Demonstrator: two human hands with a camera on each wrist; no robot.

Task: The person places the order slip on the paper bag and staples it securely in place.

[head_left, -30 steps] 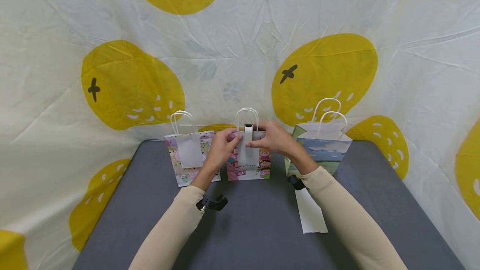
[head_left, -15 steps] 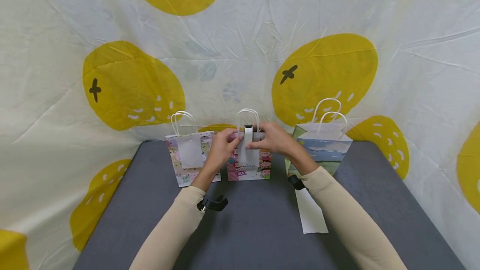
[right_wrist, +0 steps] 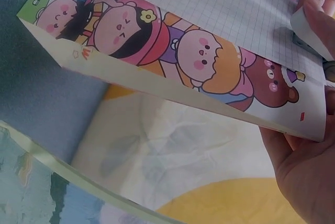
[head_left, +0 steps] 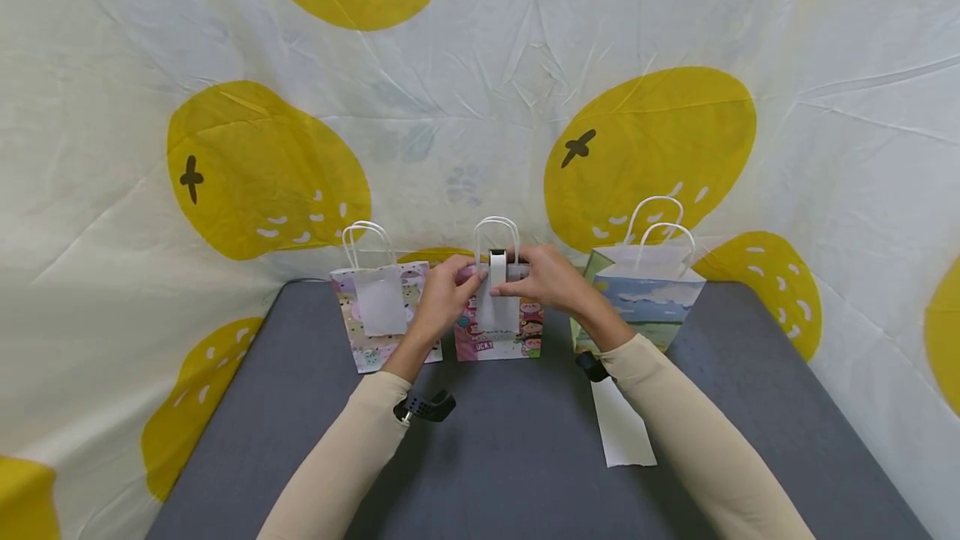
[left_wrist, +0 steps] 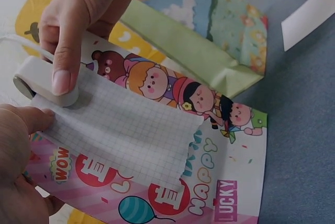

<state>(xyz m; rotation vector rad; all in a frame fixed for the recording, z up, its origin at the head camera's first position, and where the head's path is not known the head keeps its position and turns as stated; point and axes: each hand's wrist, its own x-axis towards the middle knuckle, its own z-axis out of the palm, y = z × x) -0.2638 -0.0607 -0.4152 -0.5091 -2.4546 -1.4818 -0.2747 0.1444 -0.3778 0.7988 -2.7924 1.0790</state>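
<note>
In the middle of the head view stands a small paper gift bag (head_left: 478, 347) with cartoon figures and white handles. A piece of grid paper (left_wrist: 120, 124) with a torn lower edge lies against its front. My right hand (head_left: 557, 277) grips a small white stapler (left_wrist: 47, 80), which straddles the top edge of bag and paper. The right thumb lies on the stapler's front, and other fingers are behind the bag. My left hand (head_left: 444, 294) pinches the bag's top edge and the paper just left of the stapler.
A pastel gift bag (head_left: 416, 307) with a paper piece (head_left: 380, 302) on its front stands at left. To the right is a landscape-print gift bag (head_left: 645, 298), partly behind the right forearm. A white paper strip (head_left: 624, 432) lies on the dark table (head_left: 495, 457). Lemon-print cloth (head_left: 465, 107) hangs behind.
</note>
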